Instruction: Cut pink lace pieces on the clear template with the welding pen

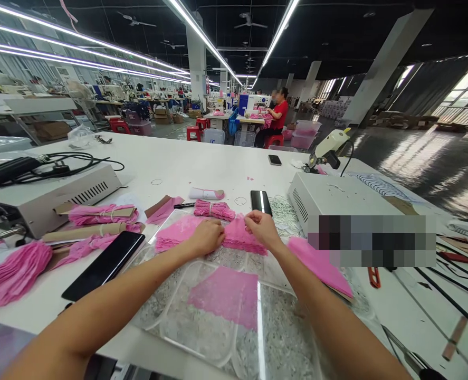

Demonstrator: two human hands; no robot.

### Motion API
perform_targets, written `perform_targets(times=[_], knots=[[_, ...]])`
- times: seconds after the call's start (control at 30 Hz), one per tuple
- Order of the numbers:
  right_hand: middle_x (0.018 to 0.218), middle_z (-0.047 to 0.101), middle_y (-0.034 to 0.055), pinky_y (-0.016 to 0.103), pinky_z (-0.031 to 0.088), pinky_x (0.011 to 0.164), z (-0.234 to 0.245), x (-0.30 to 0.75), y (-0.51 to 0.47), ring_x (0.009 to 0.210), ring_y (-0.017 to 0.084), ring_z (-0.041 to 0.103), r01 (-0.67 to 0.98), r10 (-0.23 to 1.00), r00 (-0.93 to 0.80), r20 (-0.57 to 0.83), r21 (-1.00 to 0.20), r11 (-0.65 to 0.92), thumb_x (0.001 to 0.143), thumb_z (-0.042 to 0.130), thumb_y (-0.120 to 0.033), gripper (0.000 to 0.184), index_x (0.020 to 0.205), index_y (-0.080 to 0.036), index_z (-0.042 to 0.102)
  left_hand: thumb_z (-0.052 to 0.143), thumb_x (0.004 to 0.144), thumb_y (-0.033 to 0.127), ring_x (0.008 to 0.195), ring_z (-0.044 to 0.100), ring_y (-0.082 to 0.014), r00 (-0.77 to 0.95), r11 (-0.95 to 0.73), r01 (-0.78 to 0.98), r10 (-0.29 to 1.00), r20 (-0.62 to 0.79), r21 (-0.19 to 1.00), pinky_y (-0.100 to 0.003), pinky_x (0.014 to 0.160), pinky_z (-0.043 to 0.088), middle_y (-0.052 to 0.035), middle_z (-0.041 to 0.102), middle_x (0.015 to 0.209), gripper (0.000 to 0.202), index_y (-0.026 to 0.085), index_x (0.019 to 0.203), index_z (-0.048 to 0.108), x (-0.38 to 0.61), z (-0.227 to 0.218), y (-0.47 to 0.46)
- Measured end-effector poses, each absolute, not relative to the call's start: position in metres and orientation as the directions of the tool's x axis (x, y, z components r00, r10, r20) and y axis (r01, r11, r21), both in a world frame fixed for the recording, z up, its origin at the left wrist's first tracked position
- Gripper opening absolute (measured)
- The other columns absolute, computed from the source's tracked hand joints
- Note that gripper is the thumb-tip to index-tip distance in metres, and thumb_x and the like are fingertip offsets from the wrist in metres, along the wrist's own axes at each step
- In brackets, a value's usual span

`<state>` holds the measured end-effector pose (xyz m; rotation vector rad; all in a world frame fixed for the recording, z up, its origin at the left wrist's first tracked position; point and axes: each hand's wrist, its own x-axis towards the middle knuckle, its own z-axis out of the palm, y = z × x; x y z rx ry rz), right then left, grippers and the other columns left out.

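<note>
A stack of pink fabric pieces [178, 232] lies across the far part of a clear plastic sheet. My left hand [207, 236] rests on it, its curled fingers closed against the layers. At the right end of the fabric, my right hand [262, 228] pinches the top edge of a pink fabric piece [237, 232]. Nearer to me, between my forearms, one flat pink piece [228, 295] lies on the clear plastic [200, 338]. Just beyond my hands are a tied pink fabric bundle [213, 209] and a black pen [183, 205].
Left are a dark phone or tablet [105, 264], pink bundles [12, 272] and a grey metal box [75, 195]. Right are a folded pink stack [321, 266], white elastic loops [283, 214], another grey box [336, 198] and scissors [410, 356]. A person in red [279, 113] sits beyond the table.
</note>
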<state>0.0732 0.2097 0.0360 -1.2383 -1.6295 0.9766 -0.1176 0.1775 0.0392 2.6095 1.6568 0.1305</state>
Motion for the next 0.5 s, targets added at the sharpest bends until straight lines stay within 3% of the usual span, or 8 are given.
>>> perform_targets(times=[0.13, 0.33, 0.5], knots=[[0.054, 0.06, -0.0013, 0.026, 0.051, 0.052, 0.05, 0.09, 0.208, 0.051, 0.014, 0.06, 0.2, 0.987, -0.049, 0.156, -0.966, 0.162, 0.071, 0.058, -0.034, 0.016, 0.068, -0.019, 0.058, 0.058, 0.093, 0.038, 0.098, 0.061, -0.0202, 0.381, -0.387, 0.918, 0.922, 0.072, 0.085, -0.042, 0.089, 0.05, -0.0067, 0.063, 0.106, 0.026, 0.014, 0.104, 0.062, -0.101, 0.047, 0.169], [0.055, 0.063, 0.0, 0.028, 0.053, 0.051, 0.061, 0.097, 0.196, 0.052, 0.016, 0.062, 0.122, 0.98, 0.087, 0.176, -0.979, 0.165, 0.068, 0.062, -0.04, 0.021, 0.066, -0.02, 0.057, 0.054, 0.087, 0.061, 0.099, 0.06, -0.0267, 0.25, -0.268, 0.955, 0.958, 0.141, 0.128, -0.043, 0.088, 0.047, -0.0118, 0.063, 0.101, 0.05, 0.012, 0.093, 0.065, -0.028, 0.045, 0.158], [0.057, 0.064, 0.0001, 0.03, 0.055, 0.055, 0.067, 0.123, 0.18, 0.054, 0.016, 0.064, 0.136, 0.952, 0.233, 0.2, -0.976, 0.172, 0.069, 0.059, -0.045, 0.025, 0.07, -0.02, 0.056, 0.056, 0.094, 0.039, 0.094, 0.061, -0.0192, 0.217, -0.238, 0.965, 0.961, 0.173, 0.112, -0.04, 0.084, 0.05, -0.0058, 0.063, 0.103, 0.027, 0.014, 0.102, 0.061, 0.012, 0.039, 0.167]])
